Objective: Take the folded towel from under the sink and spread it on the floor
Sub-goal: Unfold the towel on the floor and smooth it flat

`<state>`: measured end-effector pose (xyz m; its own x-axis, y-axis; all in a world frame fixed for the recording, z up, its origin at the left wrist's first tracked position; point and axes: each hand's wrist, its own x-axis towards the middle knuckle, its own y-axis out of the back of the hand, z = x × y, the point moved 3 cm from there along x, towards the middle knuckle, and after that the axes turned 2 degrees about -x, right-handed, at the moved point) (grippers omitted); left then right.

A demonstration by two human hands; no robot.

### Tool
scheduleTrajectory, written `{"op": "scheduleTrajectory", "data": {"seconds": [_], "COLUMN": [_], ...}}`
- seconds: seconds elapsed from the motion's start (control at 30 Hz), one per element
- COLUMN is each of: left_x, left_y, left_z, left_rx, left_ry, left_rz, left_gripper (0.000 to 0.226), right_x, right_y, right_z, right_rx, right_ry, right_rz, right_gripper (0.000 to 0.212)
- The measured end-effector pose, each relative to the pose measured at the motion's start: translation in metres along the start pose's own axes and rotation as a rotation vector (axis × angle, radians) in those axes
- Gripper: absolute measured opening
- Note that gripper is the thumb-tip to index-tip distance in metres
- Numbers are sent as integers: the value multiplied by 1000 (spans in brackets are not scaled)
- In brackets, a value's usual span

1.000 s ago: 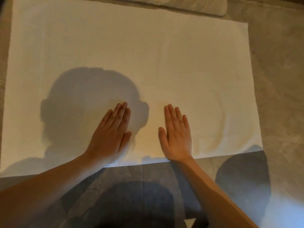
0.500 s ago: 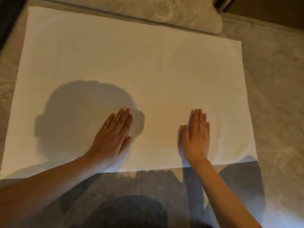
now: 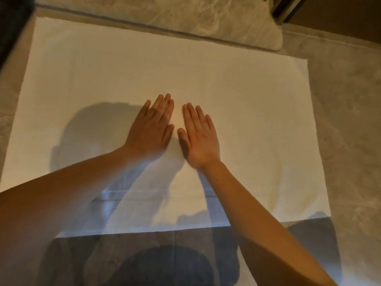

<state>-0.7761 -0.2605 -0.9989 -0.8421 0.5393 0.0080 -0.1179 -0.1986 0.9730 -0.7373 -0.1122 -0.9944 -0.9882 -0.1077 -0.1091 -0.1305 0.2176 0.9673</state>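
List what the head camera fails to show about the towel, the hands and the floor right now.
- Towel: its near left corner is hidden by the left forearm; the left edge is cut by the frame.
- Left hand and right hand: palms face down, so how firmly they press cannot be told.
- Floor under the towel: covered.
- Dark thing at top left: blurred, cut off, unidentifiable.

Left hand (image 3: 151, 129) flat, palm down, fingers extended and close together. Right hand (image 3: 199, 136) same pose, just beside it, thumbs nearly touching. Both forearms bare, extended forward, converging; left apparently motion-blurred.
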Motion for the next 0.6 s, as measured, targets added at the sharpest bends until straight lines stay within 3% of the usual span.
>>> {"op": "scheduleTrajectory", "data": {"seconds": [0.3, 0.47, 0.6], "left_x": [0, 4, 59], "left_y": [2, 8, 23], "left_z": [-2, 4, 1], "left_rx": [-39, -75, -41], "left_ry": [16, 23, 3], "left_rz": [-10, -15, 63], "left_gripper": [60, 62, 62], "right_x": [-35, -38, -37], "right_y": [31, 33, 33], "right_z": [134, 135, 139], "right_rx": [-65, -65, -76], "right_ry": [-306, -345, -338], "right_rz": [27, 34, 23], "right_gripper": [61, 61, 62]}}
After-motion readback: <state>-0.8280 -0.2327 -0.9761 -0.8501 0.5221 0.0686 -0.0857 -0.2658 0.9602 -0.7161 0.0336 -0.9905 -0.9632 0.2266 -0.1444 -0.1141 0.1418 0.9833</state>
